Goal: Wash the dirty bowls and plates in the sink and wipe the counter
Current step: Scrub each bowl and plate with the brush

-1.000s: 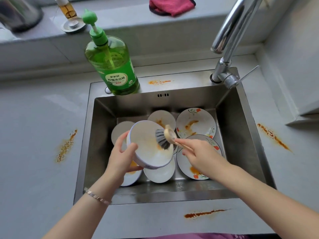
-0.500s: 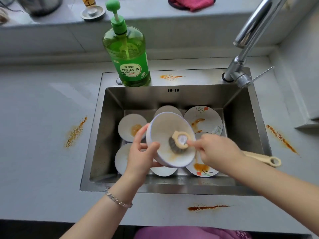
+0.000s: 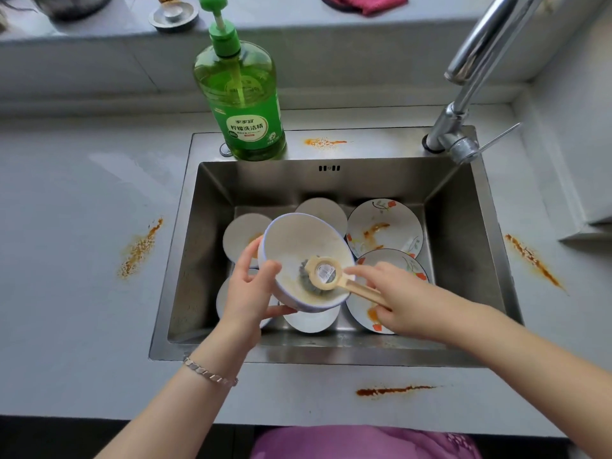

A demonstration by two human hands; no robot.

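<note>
My left hand [image 3: 249, 290] grips a white bowl [image 3: 299, 241] by its left rim, tilted over the steel sink [image 3: 463, 246]. My right hand [image 3: 402, 301] holds the beige handle of a dish brush [image 3: 326, 273], whose dark bristles press into the bowl's lower inside, where orange residue is smeared. Under the bowl, several dirty bowls and plates lie in the sink, among them a flowered plate [image 3: 385, 228] with orange streaks and a small bowl [image 3: 240, 235] with sauce in it.
A green dish soap bottle [image 3: 243, 104] stands on the sink's back ledge, the faucet [image 3: 470, 87] at the back right. Orange stains mark the counter at left [image 3: 140, 250], right [image 3: 531, 260], front [image 3: 394, 390] and on the ledge [image 3: 323, 142]. A red cloth [image 3: 367, 3] lies on the sill.
The brush has turned from the bowl's upper right edge down into its lower inside. The bowl has tipped more upward. The view has shifted, so everything sits further right and lower.
</note>
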